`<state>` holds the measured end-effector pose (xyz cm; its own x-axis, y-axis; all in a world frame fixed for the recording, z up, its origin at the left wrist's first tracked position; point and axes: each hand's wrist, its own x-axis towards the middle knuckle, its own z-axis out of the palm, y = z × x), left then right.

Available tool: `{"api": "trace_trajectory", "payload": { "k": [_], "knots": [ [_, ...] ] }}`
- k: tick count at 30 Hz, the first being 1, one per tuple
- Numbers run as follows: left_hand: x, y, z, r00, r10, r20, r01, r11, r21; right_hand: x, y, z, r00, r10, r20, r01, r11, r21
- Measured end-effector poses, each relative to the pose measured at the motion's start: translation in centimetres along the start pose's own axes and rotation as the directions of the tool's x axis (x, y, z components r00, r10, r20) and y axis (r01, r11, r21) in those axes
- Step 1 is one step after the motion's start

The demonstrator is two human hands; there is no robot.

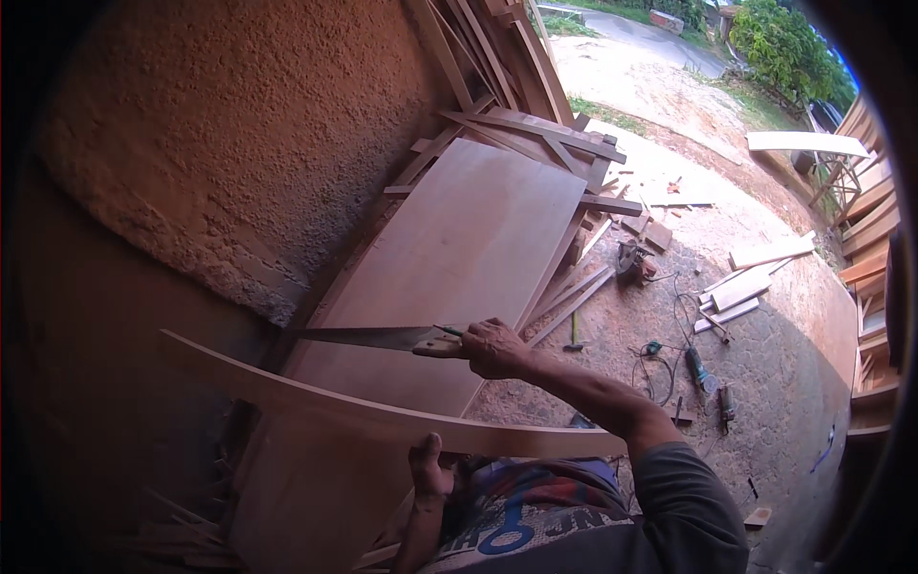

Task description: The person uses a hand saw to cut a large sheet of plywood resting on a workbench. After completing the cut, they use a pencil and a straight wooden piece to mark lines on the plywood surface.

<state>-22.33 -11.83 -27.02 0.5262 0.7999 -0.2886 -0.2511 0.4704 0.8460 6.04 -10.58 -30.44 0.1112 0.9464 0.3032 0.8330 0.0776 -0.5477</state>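
Observation:
My right hand (pixel 494 348) is closed round the pale handle of a handsaw (pixel 368 337), its blade pointing left above the large panel. A thin green stick-like thing, perhaps a pencil, shows at the top of the saw handle. Below the saw, a long narrow wooden board (pixel 354 409) crosses in front of me from left to right, apart from the blade. My left hand (pixel 430 471) grips this board from its near side, thumb up against its face; the other fingers are mostly hidden. Under both lies a wide, flat wooden panel (pixel 469 230).
A rough wall (pixel 239 124) runs along the left. Timber lengths (pixel 488 57) lean at the far end. On the floor to the right lie a circular saw (pixel 632 263), a green-handled hammer (pixel 575 335), an angle grinder (pixel 701 371), cords and several board offcuts (pixel 741 290).

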Motion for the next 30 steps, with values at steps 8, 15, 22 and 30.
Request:
{"api": "trace_trajectory", "payload": {
  "k": [8,15,22,30],
  "knots": [
    [7.0,-5.9,11.6,1.000,0.008,0.007,-0.009,0.999,0.041,-16.5,4.9,-17.7,0.846,0.182,-0.501,-0.207,0.978,0.005],
    [12.4,-8.0,21.3,0.995,0.016,0.101,-0.038,0.975,0.221,-30.1,6.7,-21.5,0.512,0.568,-0.645,-0.567,0.787,0.243],
    [17.2,-8.5,28.4,0.971,0.107,0.213,-0.178,0.919,0.351,-34.8,11.9,-20.2,0.173,0.880,-0.442,-0.262,0.474,0.841],
    [27.1,-10.2,34.9,0.936,0.111,0.334,-0.240,0.896,0.375,-31.3,18.5,-25.7,0.051,0.960,-0.274,0.355,0.238,0.904]
  ]
}}
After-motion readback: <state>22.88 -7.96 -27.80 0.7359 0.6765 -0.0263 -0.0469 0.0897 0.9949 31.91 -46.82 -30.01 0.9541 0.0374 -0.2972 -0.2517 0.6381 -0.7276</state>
